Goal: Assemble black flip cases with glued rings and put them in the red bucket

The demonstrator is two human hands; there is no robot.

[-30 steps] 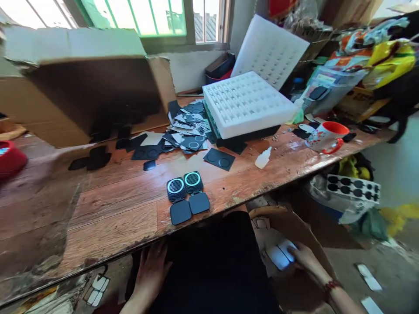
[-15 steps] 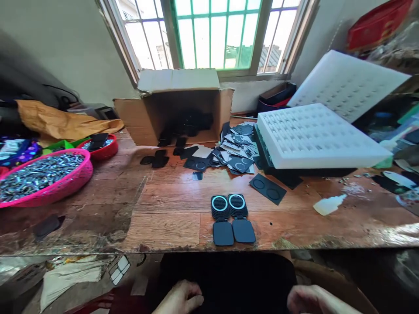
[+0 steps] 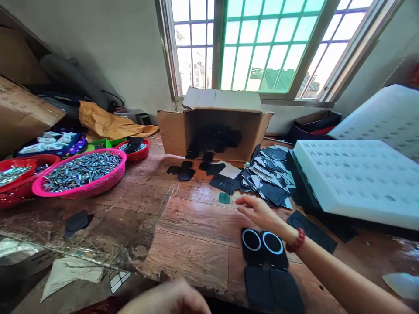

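My right hand, below a wrist with a red bracelet, reaches over the table with its fingers stretched out and nothing visible in them. Just left of its fingertips lies a small dark green square. Under and beside my forearm are two black hinged square cases, a left one and a right one, lying unfolded side by side, each with a white ring on its far half. At the table's front edge my left hand is smeared by motion, its fingers unclear.
Behind my right hand is a heap of black and white cut sheets. A cardboard box holding black pieces lies open beneath the window. White foam trays stand right. A pink basket of small metal parts stands left.
My right hand has risen from below the table edge and reached forward and left over the table. My left hand has come up to the front edge. The view has turned left.
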